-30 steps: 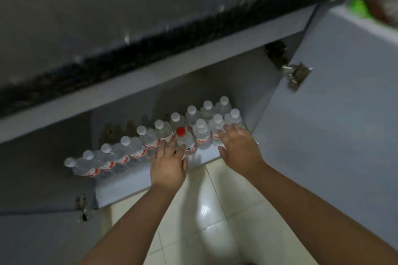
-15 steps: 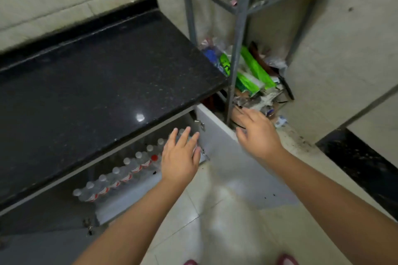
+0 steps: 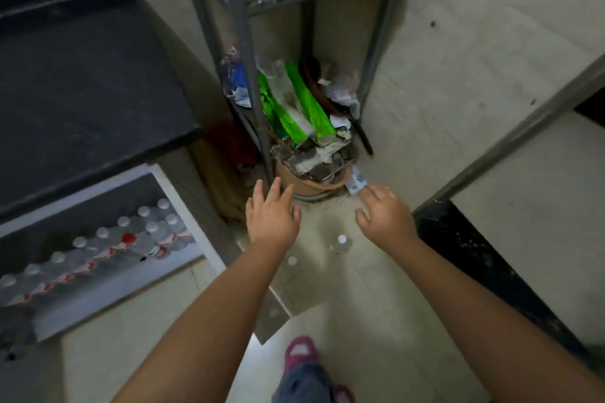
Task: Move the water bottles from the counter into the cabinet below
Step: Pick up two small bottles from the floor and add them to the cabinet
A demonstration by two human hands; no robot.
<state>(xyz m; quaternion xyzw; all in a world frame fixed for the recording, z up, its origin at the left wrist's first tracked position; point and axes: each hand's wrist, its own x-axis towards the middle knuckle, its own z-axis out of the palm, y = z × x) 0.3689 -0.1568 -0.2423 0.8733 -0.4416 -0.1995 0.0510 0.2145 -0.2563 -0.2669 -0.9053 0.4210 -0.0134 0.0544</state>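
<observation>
Two empty, spread hands, left hand point(image 3: 272, 218) and right hand point(image 3: 386, 216), hover above two floor bottles point(image 3: 341, 244).

Head-worn view, steeply downward, close

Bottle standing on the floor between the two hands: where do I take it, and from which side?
Take the floor bottle around its body just under the white cap, coming down from above with the right hand, which looks nearer. It stands upright with open floor around it, apart from the second bottle.

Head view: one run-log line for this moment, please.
left hand open, empty | right hand open, empty | clear plastic water bottles in cabinet | black counter bare
</observation>
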